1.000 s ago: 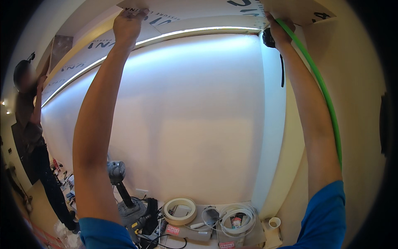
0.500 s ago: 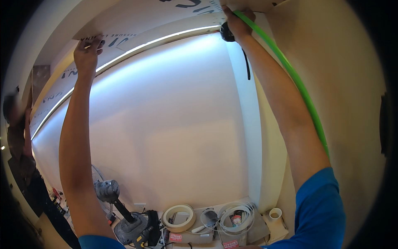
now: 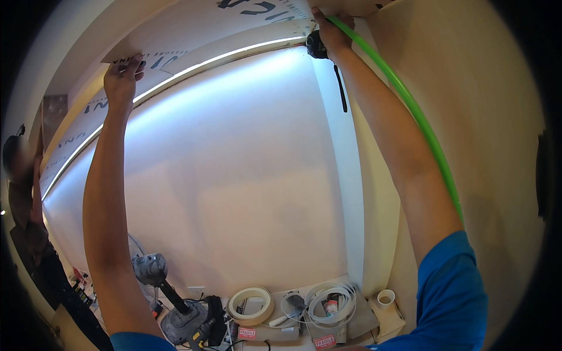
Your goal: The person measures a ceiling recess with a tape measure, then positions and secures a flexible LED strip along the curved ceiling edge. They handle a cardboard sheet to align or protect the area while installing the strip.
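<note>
Overhead, my left hand (image 3: 122, 82) is raised to a pale printed laminate sheet (image 3: 199, 29), its fingers closed at the sheet's near edge. My right hand (image 3: 335, 36) reaches up to the far right end of the same sheet and grips a black tape measure (image 3: 317, 45) with a dangling wrist strap (image 3: 341, 88). From that hand a bright green band (image 3: 404, 93), which looks like the tape's blade, curves down along the outside of my right forearm. Where band and case meet is hidden by the hand.
A lit strip (image 3: 234, 54) runs along the wall top. Below are a dusty fan (image 3: 151, 269), edging rolls (image 3: 250, 305), coiled strip (image 3: 331, 307), cartons (image 3: 275, 333) and a cup (image 3: 386, 297). At far left a person (image 3: 26, 216) stands with an arm raised beside the sheet.
The view has shifted slightly. Both my hands keep their places at the sheet, with the tape measure and green band still at the right hand. The person at left shows a little more.
</note>
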`<state>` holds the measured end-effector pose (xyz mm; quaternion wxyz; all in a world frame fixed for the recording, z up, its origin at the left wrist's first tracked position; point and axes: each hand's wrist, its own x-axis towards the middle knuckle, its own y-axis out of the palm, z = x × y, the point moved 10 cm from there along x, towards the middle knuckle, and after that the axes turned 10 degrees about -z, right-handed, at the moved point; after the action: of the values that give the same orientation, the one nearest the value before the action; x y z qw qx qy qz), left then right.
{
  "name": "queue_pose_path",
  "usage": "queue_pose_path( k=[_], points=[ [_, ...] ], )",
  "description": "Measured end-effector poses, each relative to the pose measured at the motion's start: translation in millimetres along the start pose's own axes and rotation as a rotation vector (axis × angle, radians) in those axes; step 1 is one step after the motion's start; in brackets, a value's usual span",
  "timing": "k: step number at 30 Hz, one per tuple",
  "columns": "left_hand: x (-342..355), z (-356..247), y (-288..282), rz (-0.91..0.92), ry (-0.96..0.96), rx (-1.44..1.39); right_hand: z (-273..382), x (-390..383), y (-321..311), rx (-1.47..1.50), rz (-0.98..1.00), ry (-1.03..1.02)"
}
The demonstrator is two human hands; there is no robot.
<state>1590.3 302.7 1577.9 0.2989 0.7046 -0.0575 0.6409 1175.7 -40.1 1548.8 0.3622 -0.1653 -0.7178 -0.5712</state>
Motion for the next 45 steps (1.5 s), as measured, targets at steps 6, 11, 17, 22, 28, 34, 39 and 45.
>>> queue_pose_path(
  k=[6, 11, 17, 22, 28, 34, 39, 45],
  points=[
    [4, -7, -3, 0.04, 0.022, -0.042, -11, -4, -13, -0.329, -0.108, -0.061],
    [0, -9, -27, 0.044, 0.01, 0.019, 10, -8, 4, -0.061, 0.092, 0.064],
    [-1, -21, -35, 0.048, 0.021, 0.031, 1, -10, -2, -0.021, 0.038, 0.162],
    [-3, -9, -55, 0.077, -0.032, 0.025, 19, -27, 1, -0.11, 0.123, 0.21],
    [-4, 28, -102, 0.073, -0.105, 0.057, 28, -54, 2, -0.462, 0.146, 0.179],
    [-18, 43, -134, 0.066, -0.16, 0.018, 44, -95, 5, -0.421, 0.198, 0.166],
    [-17, 54, -170, 0.09, -0.158, 0.108, 54, -138, 14, -0.431, 0.209, 0.239],
    [-23, 48, -200, 0.094, -0.163, 0.137, 58, -172, 22, -0.451, 0.236, 0.323]
  ],
)
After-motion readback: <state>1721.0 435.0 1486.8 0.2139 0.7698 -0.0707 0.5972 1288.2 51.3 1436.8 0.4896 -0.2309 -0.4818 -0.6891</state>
